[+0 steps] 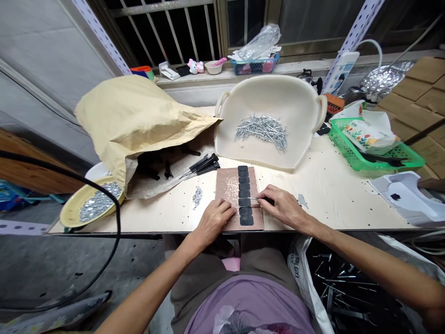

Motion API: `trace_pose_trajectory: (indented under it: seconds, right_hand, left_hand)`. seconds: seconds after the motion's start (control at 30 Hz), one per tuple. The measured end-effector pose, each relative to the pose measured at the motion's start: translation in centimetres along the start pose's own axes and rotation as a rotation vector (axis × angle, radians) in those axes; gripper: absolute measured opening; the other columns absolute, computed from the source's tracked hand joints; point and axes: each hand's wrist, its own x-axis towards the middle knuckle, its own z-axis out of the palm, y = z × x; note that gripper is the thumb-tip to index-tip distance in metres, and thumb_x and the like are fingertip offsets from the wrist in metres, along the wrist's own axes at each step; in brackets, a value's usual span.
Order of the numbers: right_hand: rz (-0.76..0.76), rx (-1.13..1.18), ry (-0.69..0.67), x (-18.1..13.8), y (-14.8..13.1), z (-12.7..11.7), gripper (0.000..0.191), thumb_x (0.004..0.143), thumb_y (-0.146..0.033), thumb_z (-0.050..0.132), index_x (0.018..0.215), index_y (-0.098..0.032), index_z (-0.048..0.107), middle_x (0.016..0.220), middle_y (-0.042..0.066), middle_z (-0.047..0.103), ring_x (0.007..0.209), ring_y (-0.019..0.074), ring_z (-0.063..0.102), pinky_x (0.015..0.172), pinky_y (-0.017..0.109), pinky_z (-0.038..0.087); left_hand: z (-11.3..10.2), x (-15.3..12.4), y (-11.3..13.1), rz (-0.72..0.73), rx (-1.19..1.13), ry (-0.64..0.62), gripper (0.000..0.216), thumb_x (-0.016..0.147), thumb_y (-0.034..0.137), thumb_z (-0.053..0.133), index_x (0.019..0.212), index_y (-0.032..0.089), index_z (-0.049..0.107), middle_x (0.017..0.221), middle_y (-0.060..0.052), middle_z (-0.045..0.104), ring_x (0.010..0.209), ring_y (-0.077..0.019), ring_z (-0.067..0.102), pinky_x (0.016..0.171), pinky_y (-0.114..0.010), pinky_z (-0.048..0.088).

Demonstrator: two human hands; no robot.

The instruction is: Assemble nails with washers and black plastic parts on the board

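Note:
A small brown board [257, 218] lies at the table's front edge, bearing a column of black rounded pads [244, 187] and many tiny pale bits [230, 185]. My left hand [216, 218] rests on the board's left front part, its fingers curled together; whatever is under the fingertips is hidden. On the right, my right hand [283, 205] is closed around a thin metal tool with a dark handle [268, 200]. Its tip reaches one of the black pads. Left of the board is a small pile of shiny metal parts [197, 197].
Behind stands a white basin [229, 144] with metal pins [262, 131]. An open paper sack [132, 111] holds black parts; several black-handled rods [205, 164] lie before it. A yellow bowl [66, 215] sits left, a green basket [368, 160] right, a bag of rods [306, 278] below.

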Motion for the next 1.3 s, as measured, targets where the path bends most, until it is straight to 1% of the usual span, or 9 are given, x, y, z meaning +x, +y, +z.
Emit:
trace_pose_trajectory:
  seconds: [0.2, 0.37, 0.43, 0.5, 0.6, 0.67, 0.73, 1.03, 1.3]
  right_hand:
    - [0.046, 0.079, 0.092, -1.2, -0.1, 2.5, 0.014, 0.087, -0.026, 0.049, 0.090, -0.023, 0.062, 0.088, 0.003, 0.061, 0.079, 0.0159, 0.057, 0.069, 0.028, 0.043]
    - [0.081, 0.144, 0.126, -1.9, -0.5, 2.9, 0.013, 0.087, -0.025, 0.050, 0.088, -0.023, 0.063, 0.086, 0.002, 0.061, 0.081, 0.0162, 0.058, 0.072, 0.029, 0.044]
    - [0.087, 0.172, 0.145, -2.2, -0.9, 2.7, 0.013, 0.087, -0.025, 0.050, 0.088, -0.023, 0.063, 0.085, 0.002, 0.061, 0.080, 0.0160, 0.058, 0.072, 0.029, 0.044]
    - [0.085, 0.196, 0.177, -2.3, -1.4, 2.6, 0.014, 0.088, -0.026, 0.050, 0.089, -0.023, 0.064, 0.085, 0.003, 0.061, 0.079, 0.0162, 0.058, 0.071, 0.029, 0.045]
    - [0.065, 0.219, 0.211, -2.3, -2.5, 2.6, 0.016, 0.088, -0.026, 0.050, 0.093, -0.024, 0.065, 0.084, 0.003, 0.060, 0.079, 0.0162, 0.058, 0.071, 0.028, 0.045]
    - [0.048, 0.216, 0.217, -2.0, -3.2, 2.6, 0.017, 0.088, -0.026, 0.050, 0.095, -0.024, 0.065, 0.085, 0.003, 0.060, 0.079, 0.0158, 0.058, 0.071, 0.028, 0.046]
    - [0.036, 0.199, 0.221, -1.7, -3.8, 2.8, 0.018, 0.088, -0.026, 0.050, 0.096, -0.025, 0.066, 0.086, 0.004, 0.059, 0.078, 0.0154, 0.058, 0.071, 0.027, 0.046]
    - [0.045, 0.117, 0.283, -1.1, -4.6, 3.0, 0.017, 0.089, -0.025, 0.049, 0.096, -0.023, 0.065, 0.083, 0.002, 0.057, 0.074, 0.0132, 0.057, 0.071, 0.025, 0.046]
    - [0.043, 0.025, 0.265, -1.5, -4.8, 2.6, 0.020, 0.090, -0.025, 0.046, 0.098, -0.023, 0.064, 0.086, 0.002, 0.057, 0.077, 0.0128, 0.058, 0.070, 0.024, 0.045]
  left_hand:
    - [-0.5, 0.0, 0.6, 0.097, 0.097, -0.089, 0.030, 0.093, 0.022, 0.034, 0.117, 0.019, 0.053, 0.095, -0.010, 0.058, 0.088, -0.0218, 0.048, 0.077, -0.035, 0.041]
    - [0.2, 0.3, 0.2, 0.141, 0.101, -0.093, 0.028, 0.093, 0.018, 0.032, 0.106, 0.014, 0.057, 0.090, -0.011, 0.058, 0.083, -0.0216, 0.050, 0.074, -0.034, 0.042]
    - [0.5, 0.4, 0.1, 0.086, 0.007, -0.035, 0.027, 0.093, 0.019, 0.033, 0.100, 0.015, 0.059, 0.088, -0.010, 0.059, 0.082, -0.0208, 0.052, 0.075, -0.034, 0.043]
    - [0.6, 0.7, 0.4, -0.038, -0.169, 0.083, 0.025, 0.093, 0.023, 0.037, 0.095, 0.017, 0.060, 0.087, -0.008, 0.060, 0.083, -0.0193, 0.054, 0.077, -0.032, 0.044]
    - [0.6, 1.2, 1.1, -0.344, -0.530, 0.297, 0.023, 0.090, 0.033, 0.046, 0.088, 0.018, 0.063, 0.084, -0.005, 0.063, 0.079, -0.0163, 0.057, 0.073, -0.028, 0.045]
    - [0.6, 1.6, 1.7, -0.539, -0.763, 0.370, 0.026, 0.085, 0.039, 0.052, 0.085, 0.016, 0.065, 0.075, -0.002, 0.063, 0.069, -0.0143, 0.057, 0.065, -0.025, 0.044]
    - [0.6, 2.0, 2.3, -0.652, -0.944, 0.395, 0.029, 0.081, 0.042, 0.057, 0.085, 0.015, 0.066, 0.068, 0.000, 0.061, 0.062, -0.0124, 0.054, 0.060, -0.023, 0.043]
    - [0.4, 2.5, 3.4, -0.692, -1.250, 0.492, 0.027, 0.076, 0.039, 0.063, 0.088, 0.015, 0.068, 0.067, 0.002, 0.058, 0.061, -0.0086, 0.051, 0.060, -0.019, 0.042]
    - [0.1, 2.5, 3.1, -0.683, -1.136, 0.454, 0.024, 0.076, 0.035, 0.065, 0.086, 0.015, 0.070, 0.068, -0.001, 0.065, 0.062, -0.0107, 0.058, 0.061, -0.021, 0.047]
